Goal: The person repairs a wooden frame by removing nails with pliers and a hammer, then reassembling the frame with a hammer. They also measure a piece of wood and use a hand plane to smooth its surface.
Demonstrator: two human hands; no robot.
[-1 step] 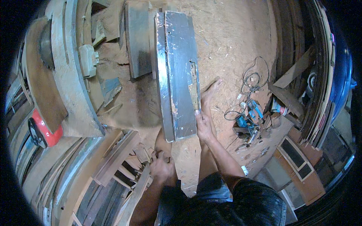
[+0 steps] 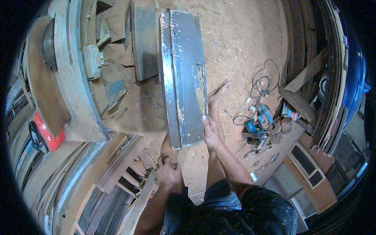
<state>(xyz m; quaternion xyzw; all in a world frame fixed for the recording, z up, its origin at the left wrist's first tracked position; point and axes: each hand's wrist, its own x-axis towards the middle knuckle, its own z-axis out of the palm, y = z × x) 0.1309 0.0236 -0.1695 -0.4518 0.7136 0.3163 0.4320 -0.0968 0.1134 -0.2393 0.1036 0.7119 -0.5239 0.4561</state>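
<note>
Earthen floor [image 2: 243, 43]: strewn with shavings; it spreads beneath everything in the middle of the view.
Pale worktop [image 2: 80, 102]: at the left, with a round saw blade [image 2: 48, 45] rising from it, well apart from the hands.
Dark board [image 2: 186, 86]: long and stepped along its left side, in front of the person, its near end over the left shin; what bears its weight is hidden.
Blue power tools [image 2: 250, 126]: among scraps on the floor, right of the legs, near a loose cord.
Right hand [image 2: 211, 132]: fingers gripping the board's right edge near its close end, thumb on the upper face.
Left hand [image 2: 168, 171]: fingers curled beside the knee, apart from the board; whether they hold anything, I cannot tell.
Recess [image 2: 201, 78]: a narrow cut in the right edge, pale wood bared below it.
Good handling: one-sided grip probably lets the far end swing; a second hand on the stepped side would likely steady it, thumb clear of the splintered edge.
</note>
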